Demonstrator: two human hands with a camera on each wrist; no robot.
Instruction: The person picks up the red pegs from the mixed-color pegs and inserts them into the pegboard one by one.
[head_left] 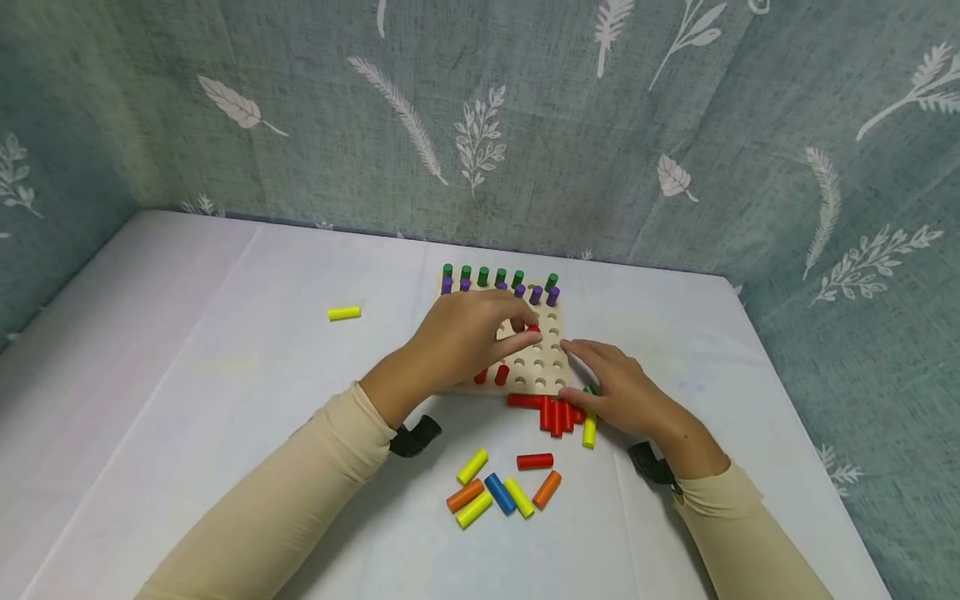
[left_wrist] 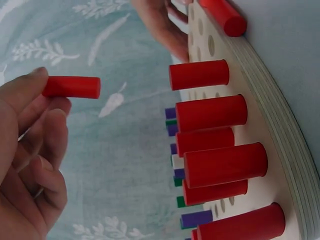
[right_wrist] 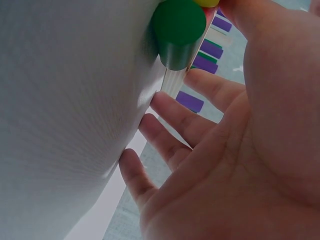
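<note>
Pegboard (head_left: 549, 373) is laid on the desk (head_left: 225, 375); above it, toward three o'clock of its middle, a red peg (head_left: 533, 328) is pinched by one end between the thumb and fingers of the left hand (head_left: 465, 333); its free end is best lined up squarely over a hole, tilt matched to the standing red pegs (head_left: 502, 375) toward six o'clock, before any pressure is applied; the three-to-five o'clock edge seems to be steadied by the right hand (head_left: 622, 387), its fingers spread, fairly straight and gripping nothing; a light touch there should be enough; at twelve, rows of green pegs (head_left: 483, 276) and purple pegs (head_left: 536, 295) are set upright; past five, loose red pegs (head_left: 556, 417) are bunched, with a yellow peg (head_left: 589, 431) and a green peg (right_wrist: 181, 25) near the right thumb; farther out, mixed pegs (head_left: 500, 494) are scattered at six and a lone yellow peg (head_left: 344, 313) is seen at nine.

Part of the purple row and much of the board's nine o'clock side are covered by the left hand; the hole beneath the held peg cannot be made out; in the left wrist view, the lowest red peg is cut off.
</note>
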